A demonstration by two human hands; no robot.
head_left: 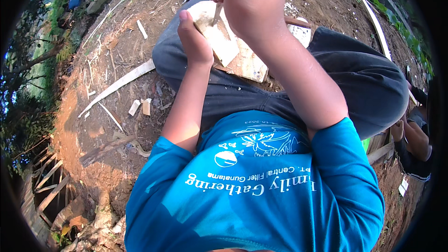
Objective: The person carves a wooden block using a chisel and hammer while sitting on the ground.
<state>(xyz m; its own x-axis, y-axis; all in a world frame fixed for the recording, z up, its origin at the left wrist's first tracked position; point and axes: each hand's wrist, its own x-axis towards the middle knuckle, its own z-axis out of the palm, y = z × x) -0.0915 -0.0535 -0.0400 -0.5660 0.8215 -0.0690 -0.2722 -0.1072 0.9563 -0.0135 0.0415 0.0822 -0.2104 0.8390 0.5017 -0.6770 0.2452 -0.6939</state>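
Observation:
Between my bent legs, my left hand grips the left edge of a pale carved wood block, its thumb pointing up along the side. My right hand comes over from the right with its fingers closed around a narrow carving tool. The tool's thin shaft points down and its tip meets the upper face of the block. Most of the handle is hidden in my right hand, so its exact kind does not show. Under the block lies a flat wooden board.
A brown stick-like piece and wood shavings lie beyond my right arm. Long pale strips and small wood offcuts are scattered on the soil to the left. Another person sits at the far right. Roots rise at lower left.

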